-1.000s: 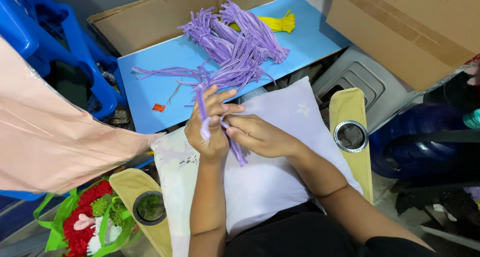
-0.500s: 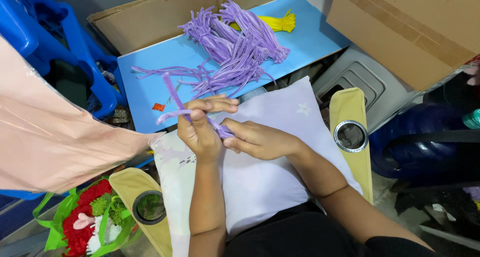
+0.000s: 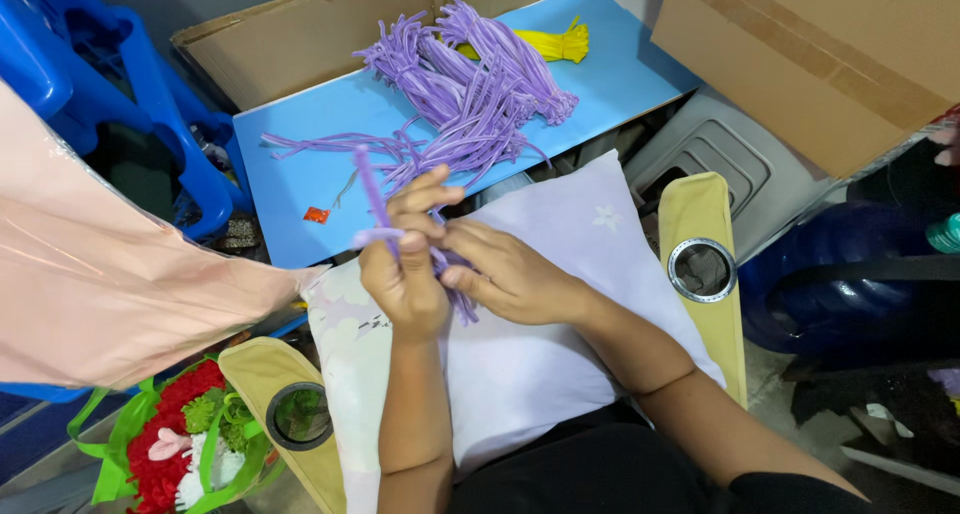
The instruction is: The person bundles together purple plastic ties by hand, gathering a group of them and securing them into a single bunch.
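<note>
Since half a second ago, left hand has turned its purple stem from sideways to upright.

Head view: left hand is closed around the stem; right hand pinches its lower end. Both work over a pale pillow. Beyond lies a blue board carrying a purple stem pile, flanked by cardboard boxes.
</note>
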